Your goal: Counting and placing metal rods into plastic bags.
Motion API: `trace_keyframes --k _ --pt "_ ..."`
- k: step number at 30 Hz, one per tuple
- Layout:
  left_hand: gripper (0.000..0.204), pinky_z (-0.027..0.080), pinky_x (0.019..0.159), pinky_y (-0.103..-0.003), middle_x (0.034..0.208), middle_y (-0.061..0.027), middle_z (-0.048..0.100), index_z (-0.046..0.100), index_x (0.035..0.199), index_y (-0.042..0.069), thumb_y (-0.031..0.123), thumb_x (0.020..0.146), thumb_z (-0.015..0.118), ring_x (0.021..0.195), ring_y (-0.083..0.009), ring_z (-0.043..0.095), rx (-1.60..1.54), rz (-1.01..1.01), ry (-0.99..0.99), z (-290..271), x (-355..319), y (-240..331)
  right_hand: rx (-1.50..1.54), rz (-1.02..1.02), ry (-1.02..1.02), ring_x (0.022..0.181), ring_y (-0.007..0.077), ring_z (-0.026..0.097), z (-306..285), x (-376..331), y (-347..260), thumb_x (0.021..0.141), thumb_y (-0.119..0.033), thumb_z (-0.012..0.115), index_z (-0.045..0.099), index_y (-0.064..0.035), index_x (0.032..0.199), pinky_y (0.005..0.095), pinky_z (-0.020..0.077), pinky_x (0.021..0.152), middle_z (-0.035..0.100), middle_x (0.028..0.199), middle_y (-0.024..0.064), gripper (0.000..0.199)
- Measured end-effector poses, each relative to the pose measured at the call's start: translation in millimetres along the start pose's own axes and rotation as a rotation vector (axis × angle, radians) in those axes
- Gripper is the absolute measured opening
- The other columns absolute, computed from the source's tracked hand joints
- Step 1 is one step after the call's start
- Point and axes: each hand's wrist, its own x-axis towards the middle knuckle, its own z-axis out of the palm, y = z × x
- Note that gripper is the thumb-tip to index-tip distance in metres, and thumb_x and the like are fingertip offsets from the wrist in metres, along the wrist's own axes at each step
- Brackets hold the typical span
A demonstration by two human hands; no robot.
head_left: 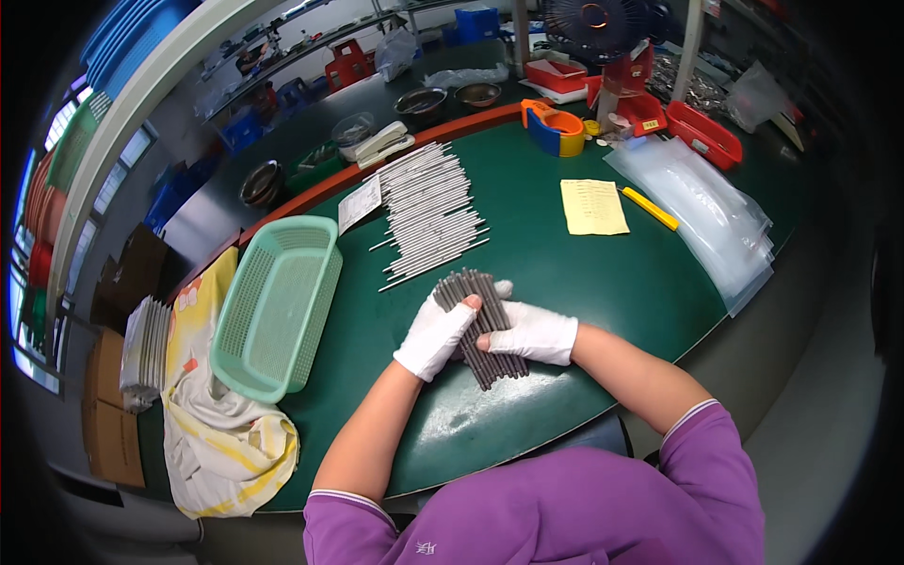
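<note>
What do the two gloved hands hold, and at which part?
Both hands hold one bundle of thin grey metal rods. The left hand and right hand clasp it around its middle, from opposite sides.

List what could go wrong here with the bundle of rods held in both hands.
1. The bundle of dark rods is clamped only around its middle by the left hand and right hand; outer rods fan out at the ends and might slip free.
2. Dropped rods could roll into the row of rods lying just beyond and mix with them.
3. The green basket sits off to the left, apart from the hands, so a spill would probably land on the table.
</note>
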Motion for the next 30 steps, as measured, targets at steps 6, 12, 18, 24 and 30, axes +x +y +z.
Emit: trace_keyframes --k 6,12,18,24,30 --pt "0.054 0.049 0.087 -0.034 0.109 -0.0187 0.062 0.05 0.104 0.001 0.024 0.068 0.082 0.102 -0.0233 0.059 0.195 0.101 0.054 23 -14 3 -0.215 -0.231 0.003 0.092 0.0163 0.059 10 5 22 0.077 -0.012 0.072 0.056 -0.0035 0.105 0.0304 0.0496 0.078 0.062 0.095 0.0075 0.034" --pt "0.029 0.048 0.084 -0.031 0.113 -0.0188 0.06 0.054 0.086 0.004 0.011 0.072 0.078 0.097 -0.0191 0.059 0.413 0.395 -0.119 31 -19 15 -0.686 -0.792 0.107 0.094 0.0227 0.058 12 12 24 0.07 -0.008 0.069 0.05 -0.0046 0.111 0.0336 0.0463 0.086 0.06 0.099 0.0093 0.046" --pt "0.02 0.051 0.078 -0.029 0.127 -0.0192 0.052 0.057 0.091 0.0 0.007 0.078 0.072 0.083 -0.0148 0.063 0.304 0.11 -0.084 21 -17 5 -0.418 -0.441 -0.047 0.085 0.0187 0.058 4 14 21 0.072 -0.008 0.067 0.054 -0.0055 0.102 0.0302 0.0481 0.078 0.06 0.093 0.0071 0.033" --pt "0.022 0.045 0.087 -0.033 0.121 -0.0213 0.055 0.056 0.084 0.003 0.017 0.079 0.073 0.101 -0.0205 0.058 0.324 0.173 -0.107 18 -13 1 -0.386 -0.438 -0.019 0.08 0.0177 0.057 2 18 22 0.067 -0.01 0.07 0.057 -0.0061 0.096 0.0297 0.0486 0.076 0.061 0.086 0.0063 0.032" --pt "0.039 0.042 0.092 -0.038 0.126 -0.0212 0.051 0.056 0.094 0.006 0.035 0.076 0.075 0.121 -0.0276 0.047 0.226 0.13 -0.035 5 -15 0 -1.015 -0.287 0.206 0.089 0.0302 0.06 3 -3 -3 0.058 -0.023 0.081 0.055 -0.0069 0.107 0.0372 0.0484 0.081 0.062 0.094 0.0132 0.058"
